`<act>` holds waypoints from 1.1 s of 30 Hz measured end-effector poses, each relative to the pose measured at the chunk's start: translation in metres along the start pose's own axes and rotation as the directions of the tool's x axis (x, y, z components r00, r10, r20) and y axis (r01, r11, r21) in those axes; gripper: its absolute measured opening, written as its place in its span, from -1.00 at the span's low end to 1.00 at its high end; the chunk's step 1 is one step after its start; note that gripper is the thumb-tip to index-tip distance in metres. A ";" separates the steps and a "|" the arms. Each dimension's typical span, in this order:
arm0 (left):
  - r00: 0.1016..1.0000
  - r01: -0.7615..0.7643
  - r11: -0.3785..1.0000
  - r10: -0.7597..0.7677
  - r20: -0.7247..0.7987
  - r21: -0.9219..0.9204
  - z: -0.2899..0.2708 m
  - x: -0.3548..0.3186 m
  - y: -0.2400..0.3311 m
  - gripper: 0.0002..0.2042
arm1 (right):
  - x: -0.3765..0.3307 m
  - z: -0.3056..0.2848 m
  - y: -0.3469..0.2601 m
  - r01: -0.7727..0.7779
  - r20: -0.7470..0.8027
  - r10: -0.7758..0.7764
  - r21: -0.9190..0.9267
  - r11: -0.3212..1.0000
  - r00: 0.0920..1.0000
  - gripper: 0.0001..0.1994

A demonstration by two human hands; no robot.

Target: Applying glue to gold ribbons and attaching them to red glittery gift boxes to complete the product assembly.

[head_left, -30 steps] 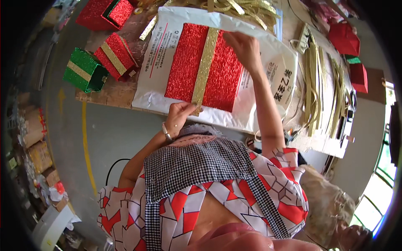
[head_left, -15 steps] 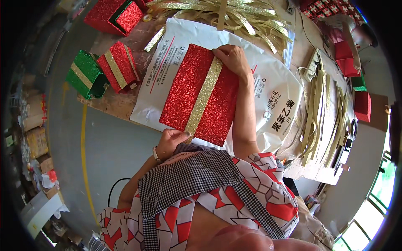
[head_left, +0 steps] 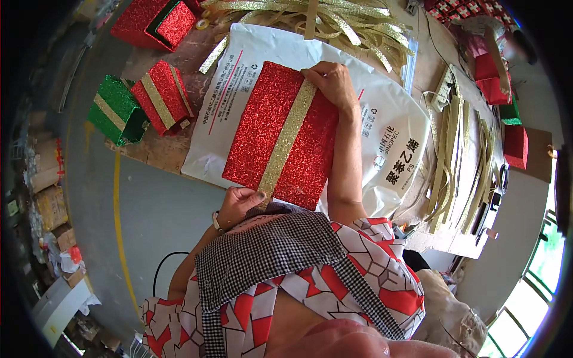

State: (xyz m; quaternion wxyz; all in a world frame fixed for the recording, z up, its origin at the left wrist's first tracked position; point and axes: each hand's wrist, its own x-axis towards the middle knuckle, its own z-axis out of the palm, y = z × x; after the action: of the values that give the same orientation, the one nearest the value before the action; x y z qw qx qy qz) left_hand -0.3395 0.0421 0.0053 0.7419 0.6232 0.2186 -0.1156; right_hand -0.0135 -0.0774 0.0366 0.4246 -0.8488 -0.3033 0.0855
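A red glitter box (head_left: 255, 128) lies tilted in front of me on a white printed plastic sack (head_left: 373, 164). Across its upper face runs a gold glitter ribbon (head_left: 285, 136), from the far edge to the near edge. At the near end, my left hand (head_left: 240, 203) is closed, thumb and fingers pinching the ribbon where it passes the box's edge. My right hand (head_left: 332, 85) is closed over the ribbon's far end, its fingertips at the box's far edge. Its forearm crosses the box's right side. What lies under the right fingers is hidden.
More gold ribbons (head_left: 358, 30) pile at the back and hang at the right (head_left: 441, 167). At the left sit a small green box (head_left: 113, 110) and a small red box (head_left: 158, 98) with gold bands. A larger red box (head_left: 140, 24) stands behind. Another person's arm (head_left: 498, 65) shows far right.
The view has shifted slightly, moving the small boxes a little left in the picture. Both hands keep their places at the ribbon's two ends.
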 end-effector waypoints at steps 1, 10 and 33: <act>0.999 -0.035 0.999 0.035 0.002 0.025 -0.001 -0.001 0.000 -0.66 | -0.001 0.000 0.001 0.031 -0.001 -0.031 0.010 0.999 1.000 -0.83; 0.989 -0.151 0.969 0.149 0.023 0.194 0.001 0.000 0.027 -0.65 | 0.002 0.001 0.012 -0.036 -0.086 0.042 0.074 0.997 0.995 -0.78; 0.946 -0.322 0.923 0.325 0.022 0.211 -0.002 0.002 0.021 -0.63 | 0.001 -0.015 0.013 0.048 0.050 -0.042 -0.113 0.992 0.998 -0.75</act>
State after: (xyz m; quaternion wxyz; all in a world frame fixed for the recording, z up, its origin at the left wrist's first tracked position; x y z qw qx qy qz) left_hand -0.3287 0.0485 0.0219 0.6786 0.7270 0.1042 -0.0102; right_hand -0.0010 -0.0930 0.0365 0.3698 -0.8624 -0.3367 0.0784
